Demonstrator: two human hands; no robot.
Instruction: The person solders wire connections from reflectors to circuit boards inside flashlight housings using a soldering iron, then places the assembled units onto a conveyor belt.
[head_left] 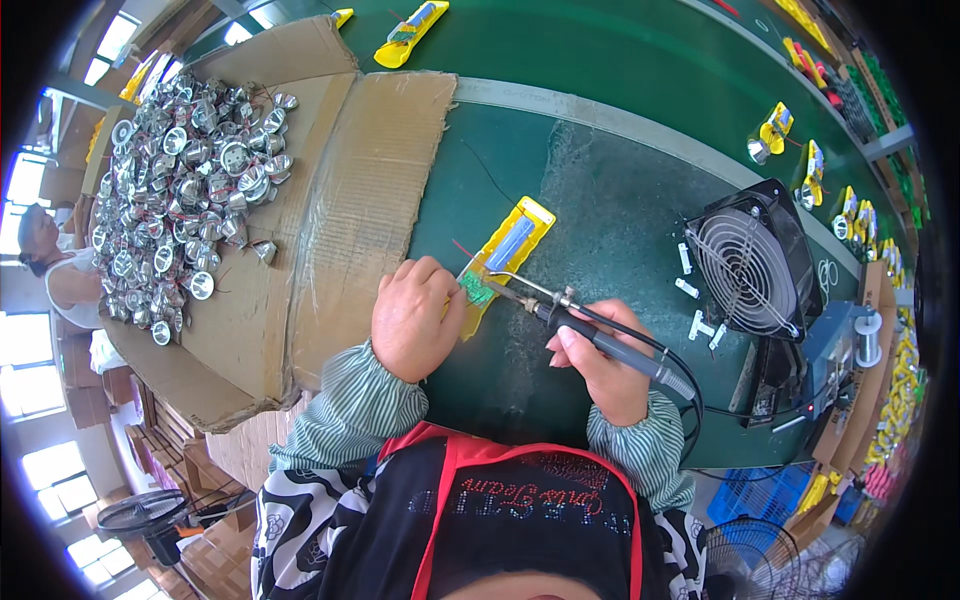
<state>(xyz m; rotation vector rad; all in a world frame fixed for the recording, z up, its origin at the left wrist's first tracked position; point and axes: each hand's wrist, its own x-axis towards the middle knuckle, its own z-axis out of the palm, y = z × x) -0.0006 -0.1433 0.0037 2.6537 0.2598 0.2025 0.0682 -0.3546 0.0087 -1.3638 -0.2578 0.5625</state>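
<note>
While right hand [614, 368] is gripping soldering iron [612, 346], left hand [413, 318] is touching yellow case [534, 242], grip unclear, blue battery [514, 243] and green board [474, 289] showing, all lying on green table [450, 195], cardboard flap [385, 170] edging left, open table running right toward fan [745, 265].

Centre of the frame: a yellow casing [528, 246] with a blue cell [514, 243] and a green circuit board [474, 288], beside a soldering iron [612, 347] with a grey-and-black handle, on a dark green bench top [470, 165]. Upper left: silver reflectors [190, 190] in a brown cardboard box [385, 150]; right: a black fan [806, 255]. Lower edge: sleeves [352, 410] striped green and white, and a black apron [540, 475] edged in red.
</note>
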